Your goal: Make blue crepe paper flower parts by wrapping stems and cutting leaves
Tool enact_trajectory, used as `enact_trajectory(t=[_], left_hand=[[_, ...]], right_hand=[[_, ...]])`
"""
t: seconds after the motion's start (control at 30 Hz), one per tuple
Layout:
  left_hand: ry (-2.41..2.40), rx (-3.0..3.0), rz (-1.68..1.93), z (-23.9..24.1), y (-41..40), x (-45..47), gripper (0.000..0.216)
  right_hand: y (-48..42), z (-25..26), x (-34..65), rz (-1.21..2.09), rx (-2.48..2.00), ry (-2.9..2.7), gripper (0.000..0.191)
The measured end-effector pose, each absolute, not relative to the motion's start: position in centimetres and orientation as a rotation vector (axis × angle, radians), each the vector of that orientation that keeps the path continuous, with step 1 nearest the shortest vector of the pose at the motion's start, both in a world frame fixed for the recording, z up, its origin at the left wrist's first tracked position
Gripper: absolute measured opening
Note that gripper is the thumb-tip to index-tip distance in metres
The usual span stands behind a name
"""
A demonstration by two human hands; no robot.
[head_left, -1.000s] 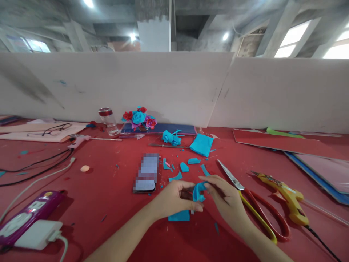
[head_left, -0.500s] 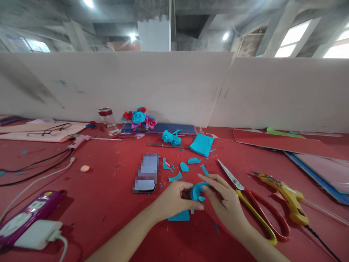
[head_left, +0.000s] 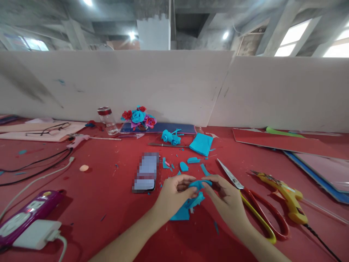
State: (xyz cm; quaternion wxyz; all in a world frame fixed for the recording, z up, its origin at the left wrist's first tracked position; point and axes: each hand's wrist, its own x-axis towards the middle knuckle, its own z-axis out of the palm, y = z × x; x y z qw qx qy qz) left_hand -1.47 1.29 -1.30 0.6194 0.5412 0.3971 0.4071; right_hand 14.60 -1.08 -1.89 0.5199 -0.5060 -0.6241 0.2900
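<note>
A small curved piece of blue crepe paper (head_left: 199,185) is pinched between both hands over the front middle of the red table. My left hand (head_left: 177,191) grips its left end with thumb and fingers; my right hand (head_left: 225,194) grips its right end. Just below the fingers shows a crumpled blue paper piece (head_left: 196,201); whether it is joined to the held one I cannot tell. Under my left hand lies a flat blue paper sheet (head_left: 181,214), partly covered. Blue scraps, among them a rounded petal shape (head_left: 184,166), lie beyond the hands.
Scissors (head_left: 252,203) and a yellow glue gun (head_left: 286,193) lie to the right. A phone (head_left: 145,173) lies left of the hands, a purple power strip (head_left: 32,211) farther left. Behind are blue paper flowers (head_left: 171,137), a folded blue stack (head_left: 201,144), a flower arrangement (head_left: 139,118) and a glass jar (head_left: 108,122).
Both hands have shifted their fingers on the blue paper, which now stretches sideways between them. My left hand's fingers have moved up, and the crumpled blue piece shows beneath.
</note>
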Motion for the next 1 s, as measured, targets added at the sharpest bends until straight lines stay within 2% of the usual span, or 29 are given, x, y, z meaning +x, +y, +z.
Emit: enact_trajectory(t=[0.07, 0.17, 0.33, 1.0], left_hand=[[0.939, 1.278, 0.962, -1.39, 1.36, -1.52, 0.022], [0.952, 1.339, 0.984, -1.5, 1.45, -1.7, 0.026], [1.002, 1.445, 1.07, -1.6, 1.31, -1.75, 0.015], [1.028, 1.368, 1.094, -1.33, 0.98, -1.47, 0.014]], right_hand=[[-1.01, -1.93, 14.58, 0.869, -1.234, -1.436, 0.019], [-0.7, -1.89, 14.57, 1.086, -1.239, -1.366, 0.023], [-0.31, -1.46, 14.43, 1.221, -1.185, -1.121, 0.026], [-0.55, -0.99, 14.18, 1.231, -1.185, -1.22, 0.025]])
